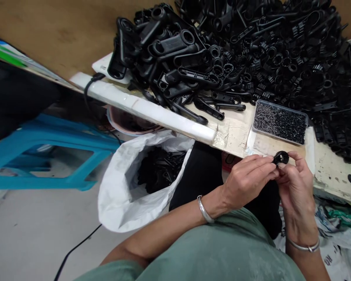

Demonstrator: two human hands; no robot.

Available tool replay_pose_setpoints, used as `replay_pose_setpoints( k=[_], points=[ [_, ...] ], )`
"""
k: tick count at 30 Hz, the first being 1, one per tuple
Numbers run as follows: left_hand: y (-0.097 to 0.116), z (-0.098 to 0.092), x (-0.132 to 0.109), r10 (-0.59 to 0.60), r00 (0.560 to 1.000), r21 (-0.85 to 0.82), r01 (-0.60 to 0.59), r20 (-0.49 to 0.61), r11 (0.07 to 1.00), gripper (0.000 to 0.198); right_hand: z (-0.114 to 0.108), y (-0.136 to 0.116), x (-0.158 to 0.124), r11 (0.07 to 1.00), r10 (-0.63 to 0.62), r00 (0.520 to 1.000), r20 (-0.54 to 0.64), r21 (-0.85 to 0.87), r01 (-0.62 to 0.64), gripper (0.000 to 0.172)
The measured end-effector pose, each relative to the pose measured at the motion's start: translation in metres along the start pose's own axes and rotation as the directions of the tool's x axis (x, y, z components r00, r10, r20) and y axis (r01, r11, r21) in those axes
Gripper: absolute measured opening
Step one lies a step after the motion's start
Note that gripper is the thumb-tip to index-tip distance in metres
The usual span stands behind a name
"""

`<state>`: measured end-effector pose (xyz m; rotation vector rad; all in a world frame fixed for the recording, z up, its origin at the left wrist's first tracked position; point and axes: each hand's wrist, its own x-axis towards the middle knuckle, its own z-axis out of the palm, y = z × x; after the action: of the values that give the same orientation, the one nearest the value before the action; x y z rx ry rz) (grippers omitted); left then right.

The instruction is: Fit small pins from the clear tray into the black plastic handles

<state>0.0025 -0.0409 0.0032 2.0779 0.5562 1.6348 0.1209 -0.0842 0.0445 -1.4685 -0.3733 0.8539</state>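
Note:
Both hands meet at the table's near edge around a small black ring-shaped plastic part [281,157]. My left hand [245,181] pinches it from the left with thumb and fingertips. My right hand [295,187] grips it from the right, fingers curled around it. Each wrist wears a silver bangle. Just behind the hands stands a clear plastic tray [280,122] filled with tiny black screws.
A big heap of black plastic handles and rings [251,50] covers the worktable [236,134]. A white sack [140,183] holding more black parts stands open on the floor at the left, beside a blue plastic stool [46,156]. A black cable crosses the floor.

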Motion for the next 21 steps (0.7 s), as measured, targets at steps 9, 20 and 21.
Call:
replay_pose_setpoints(
  k=[9,20,21],
  points=[
    [-0.003,-0.001,-0.007,0.022,0.987,-0.061,-0.012,0.16,0.998,0.019,-0.008,-0.001,0.0,0.994,0.038,0.99,0.133,-0.104,-0.024,0.045],
    [-0.024,-0.036,0.02,0.092,0.984,0.144,-0.114,0.152,0.983,0.02,-0.133,-0.071,0.083,0.573,-0.397,0.917,0.048,-0.767,0.288,0.047],
    [-0.03,-0.044,0.022,0.079,0.99,0.225,-0.103,0.117,0.969,0.02,-0.144,-0.081,0.097,0.437,-0.45,0.889,0.086,-0.847,0.303,0.05]
  ],
)
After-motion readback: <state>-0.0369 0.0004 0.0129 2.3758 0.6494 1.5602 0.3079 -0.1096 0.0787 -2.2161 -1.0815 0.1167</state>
